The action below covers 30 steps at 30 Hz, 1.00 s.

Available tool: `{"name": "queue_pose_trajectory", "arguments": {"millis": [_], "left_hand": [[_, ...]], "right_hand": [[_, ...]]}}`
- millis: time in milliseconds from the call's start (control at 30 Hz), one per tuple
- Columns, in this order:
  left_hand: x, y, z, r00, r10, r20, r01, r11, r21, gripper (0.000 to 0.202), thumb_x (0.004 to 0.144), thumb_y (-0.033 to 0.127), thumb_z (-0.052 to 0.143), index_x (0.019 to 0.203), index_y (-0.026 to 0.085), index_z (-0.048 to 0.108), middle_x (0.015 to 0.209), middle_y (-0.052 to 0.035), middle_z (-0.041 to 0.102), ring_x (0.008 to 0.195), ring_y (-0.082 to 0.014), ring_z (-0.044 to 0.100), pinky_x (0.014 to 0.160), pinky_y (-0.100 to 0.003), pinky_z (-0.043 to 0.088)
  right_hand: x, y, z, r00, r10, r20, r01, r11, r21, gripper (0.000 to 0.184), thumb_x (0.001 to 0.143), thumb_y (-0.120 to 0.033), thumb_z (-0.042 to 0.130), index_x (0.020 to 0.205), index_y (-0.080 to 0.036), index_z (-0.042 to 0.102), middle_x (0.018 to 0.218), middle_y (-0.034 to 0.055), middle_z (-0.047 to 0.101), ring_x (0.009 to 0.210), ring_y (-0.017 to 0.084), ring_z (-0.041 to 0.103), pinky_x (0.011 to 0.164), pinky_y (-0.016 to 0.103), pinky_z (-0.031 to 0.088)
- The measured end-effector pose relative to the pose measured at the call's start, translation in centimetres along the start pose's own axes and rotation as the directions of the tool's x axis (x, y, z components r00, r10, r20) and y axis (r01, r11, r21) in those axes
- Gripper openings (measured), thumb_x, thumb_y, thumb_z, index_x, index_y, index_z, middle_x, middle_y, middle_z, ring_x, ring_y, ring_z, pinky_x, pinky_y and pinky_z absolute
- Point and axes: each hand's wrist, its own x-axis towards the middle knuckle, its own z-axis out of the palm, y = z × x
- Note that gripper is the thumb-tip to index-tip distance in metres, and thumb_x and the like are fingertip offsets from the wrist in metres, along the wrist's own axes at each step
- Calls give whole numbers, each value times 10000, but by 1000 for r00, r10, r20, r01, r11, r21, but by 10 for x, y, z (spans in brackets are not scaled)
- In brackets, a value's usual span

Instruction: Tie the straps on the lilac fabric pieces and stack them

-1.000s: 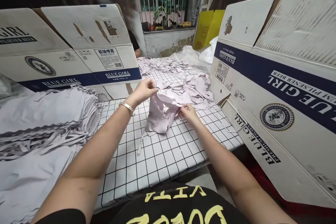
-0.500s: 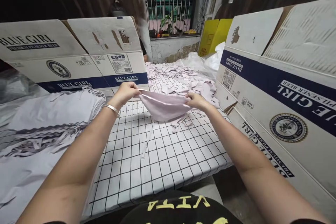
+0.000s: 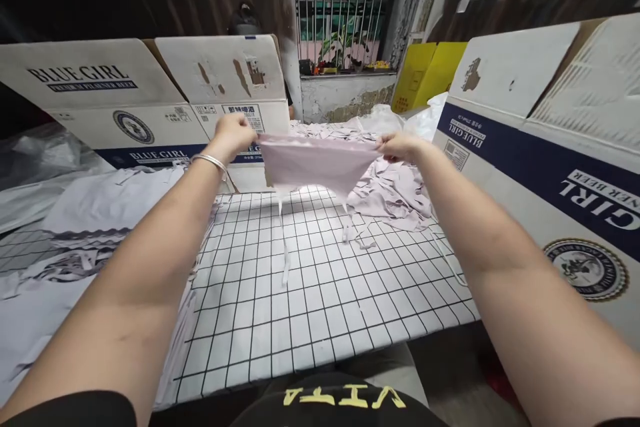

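Observation:
A pale pink fabric piece point(image 3: 317, 163) hangs stretched out in the air above the checked table point(image 3: 310, 307). My left hand point(image 3: 233, 135) pinches its left top corner, fingers closed, a silver bangle on the wrist. Its right top corner is pinched in my right hand point(image 3: 400, 145). Thin straps point(image 3: 286, 250) dangle from the piece down to the table. A loose heap of similar pink pieces point(image 3: 393, 190) lies on the table behind and to the right of the held one.
A neat stack of flat pink pieces point(image 3: 95, 227) fills the left side. Opened "Blue Girl" cartons stand at the left back point(image 3: 130, 100) and along the right point(image 3: 545, 147). Yellow boxes point(image 3: 425, 73) and a barred window point(image 3: 345, 7) are behind.
Both hands lifted the pink piece off the table and drew apart, stretching it flat in the air. The camera view tilted up a little.

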Motion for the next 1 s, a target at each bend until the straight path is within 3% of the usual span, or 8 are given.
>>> {"name": "queue_pose_trajectory", "arguments": {"millis": [133,233,467,600,700,800,900,1000], "left_hand": [[-9,16,-28,992,110,-68,-108,994,28,280,763,141,526,989,-22,551,809,-22,546,772,-125,606,713,-266,396],[-58,3,-33,970,233,-76,-228,971,67,190,722,143,523,883,56,575,807,-3,536,778,-135,590,694,-248,401],[-263,-103,20,922,66,382,-140,976,170,68,762,172,501,729,203,449,645,24,482,586,-135,453,559,-253,336],[-322,-137,26,896,27,444,-143,963,229,59,800,172,439,760,209,418,700,13,487,638,-153,458,603,-275,348],[-330,-137,7,825,2,565,-139,970,200,35,806,205,469,775,207,453,764,-3,529,707,-168,492,639,-283,371],[-314,-129,-11,697,-17,717,-41,997,64,150,827,359,551,846,210,545,856,-18,590,779,-181,546,661,-276,413],[-273,-122,2,825,-31,565,2,999,51,266,879,455,509,824,202,571,847,-27,610,773,-182,560,691,-289,426],[-211,-121,47,941,42,335,-92,986,136,179,888,312,513,771,190,573,848,-49,606,850,-207,566,774,-323,424]], "right_hand": [[-2,-27,-23,989,58,137,-45,995,-92,126,834,-86,548,712,-57,550,692,-24,554,588,-7,499,582,230,360],[-35,-15,-26,987,-34,155,57,988,-145,130,863,-94,495,751,-58,552,702,-30,540,626,2,502,603,276,336],[-196,126,28,958,65,278,34,941,-337,143,669,-82,629,696,-179,528,654,-27,541,612,115,482,571,245,354],[-248,170,39,969,89,232,-1,935,-354,85,680,-152,564,734,-201,520,716,-16,551,674,147,511,625,264,388],[-255,164,20,917,168,362,-16,922,-387,122,697,-206,610,799,-212,543,756,-4,564,702,168,533,639,278,420],[-253,142,-1,767,141,626,97,939,-330,373,688,-325,740,1016,-237,583,1003,46,610,904,223,580,770,325,476],[-258,116,11,743,-94,663,271,948,-169,406,782,-407,705,1134,-260,567,1206,77,570,1127,247,523,955,370,423],[-257,94,67,696,-324,640,441,897,-25,228,874,-384,605,1043,-232,596,1096,77,620,1057,223,551,924,360,420]]}}
